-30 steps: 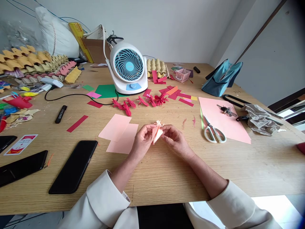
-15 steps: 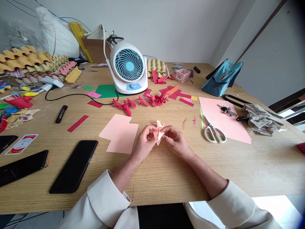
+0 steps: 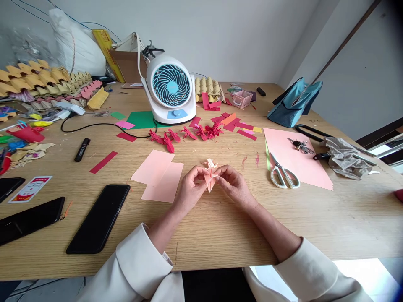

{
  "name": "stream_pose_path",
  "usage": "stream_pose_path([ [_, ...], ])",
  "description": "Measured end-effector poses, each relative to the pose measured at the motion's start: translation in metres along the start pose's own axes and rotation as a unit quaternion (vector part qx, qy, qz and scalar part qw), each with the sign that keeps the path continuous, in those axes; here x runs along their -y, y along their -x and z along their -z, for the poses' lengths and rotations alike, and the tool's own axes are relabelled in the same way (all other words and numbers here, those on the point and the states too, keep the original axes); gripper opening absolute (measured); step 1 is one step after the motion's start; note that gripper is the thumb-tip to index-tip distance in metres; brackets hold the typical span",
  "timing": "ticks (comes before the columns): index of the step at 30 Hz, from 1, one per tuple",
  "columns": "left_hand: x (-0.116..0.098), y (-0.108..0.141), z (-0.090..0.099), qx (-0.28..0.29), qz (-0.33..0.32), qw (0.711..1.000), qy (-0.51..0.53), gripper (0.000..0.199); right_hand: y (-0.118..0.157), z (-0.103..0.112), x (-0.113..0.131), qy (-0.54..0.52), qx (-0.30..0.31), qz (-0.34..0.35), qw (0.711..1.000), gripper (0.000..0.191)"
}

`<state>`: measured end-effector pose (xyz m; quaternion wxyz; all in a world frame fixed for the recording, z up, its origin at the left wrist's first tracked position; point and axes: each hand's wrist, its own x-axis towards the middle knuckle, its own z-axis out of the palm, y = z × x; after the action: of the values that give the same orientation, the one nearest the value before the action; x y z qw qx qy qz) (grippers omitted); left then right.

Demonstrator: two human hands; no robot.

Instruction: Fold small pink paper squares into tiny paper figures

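Note:
Between my two hands is a small folded pink paper piece [image 3: 210, 181], pointed at the bottom and with a frilled, cut fringe at its top. My left hand [image 3: 192, 187] pinches its left side with thumb and fingertips. On the right side, my right hand [image 3: 233, 184] is closed on an upper flap, thumb below and forefinger above. The fingertips hide part of the folds. Two overlapping pink paper sheets [image 3: 165, 182] lie just left of my left hand. Beyond the piece sits a row of crumpled red paper pieces [image 3: 168, 142].
White-handled scissors [image 3: 285, 176] rest by a large pink sheet [image 3: 302, 163] with keys [image 3: 302, 146] on it. A fan [image 3: 171, 90] stands at the back. To the left are a black phone [image 3: 98, 219], a marker [image 3: 82, 150] and a red strip [image 3: 103, 162].
The flaps of the folded paper sit differently, with the right flap now bent out sideways under my right fingers. Both hands stay in nearly the same place.

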<state>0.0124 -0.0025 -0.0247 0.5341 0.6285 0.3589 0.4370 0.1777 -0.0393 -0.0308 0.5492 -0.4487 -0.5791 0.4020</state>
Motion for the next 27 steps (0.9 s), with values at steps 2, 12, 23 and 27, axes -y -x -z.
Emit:
stream_pose_path([
  [2, -0.0008, -0.0001, -0.0003, 0.014, 0.0, 1.0, 0.015, 0.026, 0.0003, -0.0001, 0.001, 0.003, 0.0, 0.001, 1.0, 0.021],
  [12, 0.0007, -0.0002, -0.0018, 0.026, -0.005, 1.0, 0.012, 0.022, 0.0003, -0.001, 0.001, 0.004, -0.003, -0.004, 1.0, 0.021],
  [23, -0.0052, 0.0014, -0.0022, 0.014, -0.006, 1.0, 0.007, 0.022, 0.0005, -0.0013, -0.0006, 0.009, -0.01, -0.003, 1.0, 0.019],
  [27, -0.005, 0.0015, -0.0031, 0.008, -0.023, 1.0, 0.005, 0.019, 0.001, -0.0013, -0.0002, 0.007, -0.006, -0.005, 1.0, 0.019],
])
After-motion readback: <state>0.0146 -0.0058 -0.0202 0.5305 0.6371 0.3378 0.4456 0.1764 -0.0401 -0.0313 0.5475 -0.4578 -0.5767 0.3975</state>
